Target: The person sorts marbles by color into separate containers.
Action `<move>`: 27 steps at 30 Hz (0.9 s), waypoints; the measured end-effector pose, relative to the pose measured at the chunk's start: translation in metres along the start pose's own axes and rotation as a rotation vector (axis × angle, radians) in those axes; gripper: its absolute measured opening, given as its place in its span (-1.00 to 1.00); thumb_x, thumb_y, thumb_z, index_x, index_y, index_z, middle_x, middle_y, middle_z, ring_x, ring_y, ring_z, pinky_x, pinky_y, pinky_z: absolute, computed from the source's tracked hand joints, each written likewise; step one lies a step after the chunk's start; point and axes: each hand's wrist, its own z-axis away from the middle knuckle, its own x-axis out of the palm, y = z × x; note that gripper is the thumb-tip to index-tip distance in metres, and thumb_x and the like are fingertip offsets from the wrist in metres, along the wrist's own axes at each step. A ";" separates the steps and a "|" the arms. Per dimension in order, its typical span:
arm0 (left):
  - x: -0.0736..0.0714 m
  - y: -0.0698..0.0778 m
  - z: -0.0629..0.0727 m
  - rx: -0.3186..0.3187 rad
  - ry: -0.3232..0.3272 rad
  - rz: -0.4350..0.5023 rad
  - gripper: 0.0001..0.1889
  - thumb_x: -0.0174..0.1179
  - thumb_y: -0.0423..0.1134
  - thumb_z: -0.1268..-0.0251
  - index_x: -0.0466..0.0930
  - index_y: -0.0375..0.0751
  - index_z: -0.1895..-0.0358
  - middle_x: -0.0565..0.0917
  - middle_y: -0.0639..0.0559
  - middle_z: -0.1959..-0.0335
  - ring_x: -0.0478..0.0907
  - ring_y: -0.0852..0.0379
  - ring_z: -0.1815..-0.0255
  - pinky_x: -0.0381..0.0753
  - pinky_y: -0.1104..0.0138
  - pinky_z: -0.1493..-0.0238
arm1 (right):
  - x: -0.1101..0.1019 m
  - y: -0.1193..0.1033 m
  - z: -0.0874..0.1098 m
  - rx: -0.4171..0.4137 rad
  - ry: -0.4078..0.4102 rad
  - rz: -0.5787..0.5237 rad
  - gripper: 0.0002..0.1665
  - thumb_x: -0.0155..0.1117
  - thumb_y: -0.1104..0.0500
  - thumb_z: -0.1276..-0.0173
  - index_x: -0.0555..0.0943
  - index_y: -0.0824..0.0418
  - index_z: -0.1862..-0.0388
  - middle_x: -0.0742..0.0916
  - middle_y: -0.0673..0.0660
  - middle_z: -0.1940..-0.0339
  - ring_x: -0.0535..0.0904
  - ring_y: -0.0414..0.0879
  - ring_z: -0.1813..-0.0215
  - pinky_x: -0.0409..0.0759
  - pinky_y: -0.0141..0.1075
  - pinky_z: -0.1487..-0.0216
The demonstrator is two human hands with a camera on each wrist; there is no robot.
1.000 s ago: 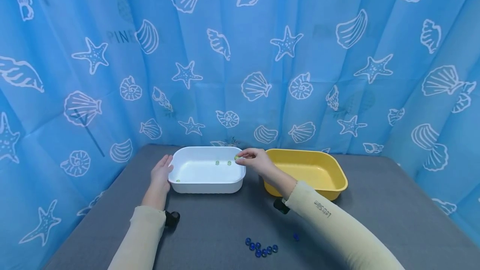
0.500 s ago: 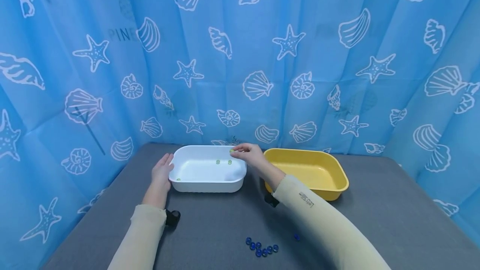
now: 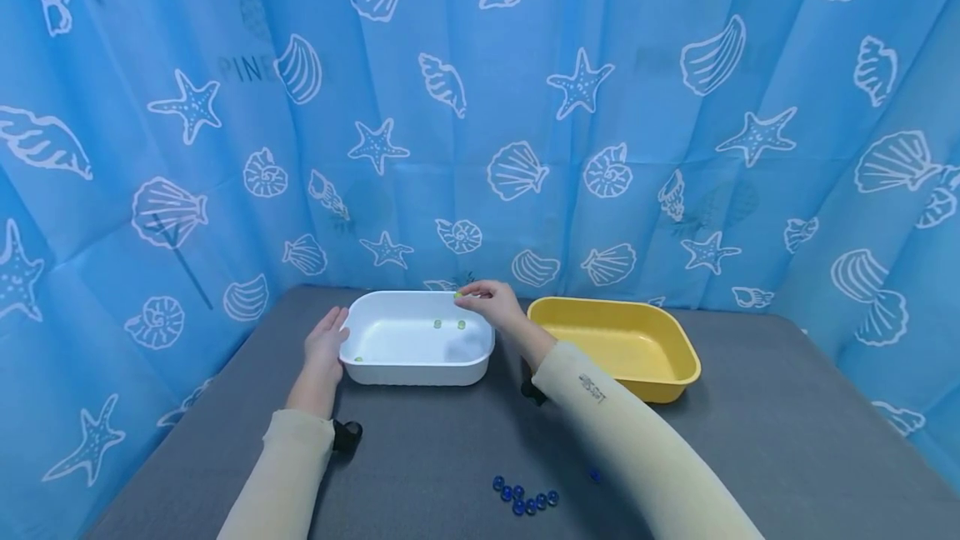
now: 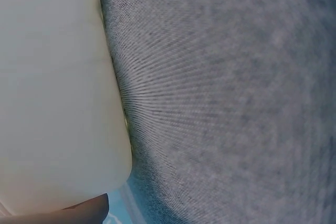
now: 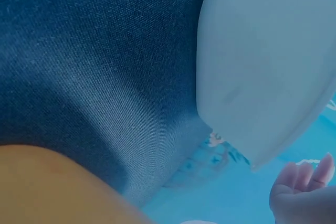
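Observation:
My right hand (image 3: 497,307) pinches a small green marble (image 3: 458,296) over the back right of the white basin (image 3: 412,376). Two more green marbles lie on the basin floor, one (image 3: 438,324) beside the other (image 3: 461,325). A third green marble (image 3: 358,359) sits near the front left corner. Against the basin's left side rests my left hand (image 3: 322,348), fingers extended. In the left wrist view one finger (image 4: 94,212) touches the white wall (image 4: 58,87). The right wrist view has the hand (image 5: 304,195) past the basin rim, its fingertips bent; no marble shows there.
To the right of the white basin stands a yellow basin (image 3: 652,388), under my right forearm. Several dark blue marbles (image 3: 518,492) lie grouped on the grey cloth near the front, and a single blue marble (image 3: 595,475) sits by the right sleeve. A blue patterned curtain (image 3: 480,107) hangs behind.
My right hand has moved up and slightly left with the green marble, from the basin's right rim toward its back edge. My left hand stays at the basin's side.

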 end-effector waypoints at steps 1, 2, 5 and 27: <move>0.000 0.000 0.000 0.001 0.001 0.000 -0.45 -0.26 -0.42 -0.57 -0.02 -0.10 -0.55 0.14 -0.01 -0.51 0.02 0.08 -0.52 0.02 0.22 -0.47 | 0.001 0.000 0.000 -0.003 -0.001 0.002 -0.70 0.40 0.14 -0.28 0.71 0.26 0.07 0.63 0.15 0.00 0.46 -0.01 0.10 0.52 -0.09 0.06; 0.000 0.000 -0.001 0.002 0.002 0.001 -0.45 -0.25 -0.42 -0.57 -0.01 -0.10 -0.55 0.15 0.00 -0.51 0.02 0.08 -0.52 0.02 0.22 -0.47 | 0.001 0.000 -0.001 -0.011 -0.002 0.012 -0.70 0.40 0.14 -0.28 0.71 0.27 0.06 0.63 0.15 -0.01 0.46 -0.01 0.11 0.52 -0.13 0.10; -0.001 -0.001 -0.001 0.007 0.003 -0.001 -0.45 -0.26 -0.42 -0.57 -0.01 -0.09 -0.55 0.16 0.01 -0.51 0.02 0.08 -0.52 0.02 0.22 -0.47 | 0.003 -0.001 -0.001 -0.026 -0.009 0.032 -0.70 0.40 0.13 -0.28 0.71 0.26 0.06 0.62 0.15 -0.04 0.46 -0.02 0.10 0.48 -0.21 0.18; 0.001 0.001 0.002 0.022 0.021 -0.048 -0.46 -0.24 -0.39 -0.58 -0.02 -0.10 -0.55 0.16 0.00 -0.51 0.03 0.09 -0.52 0.04 0.21 -0.46 | 0.011 0.011 -0.009 0.017 0.001 -0.055 -0.68 0.34 0.15 -0.34 0.66 0.29 0.00 0.65 0.18 0.04 0.51 0.06 -0.03 0.49 0.02 -0.15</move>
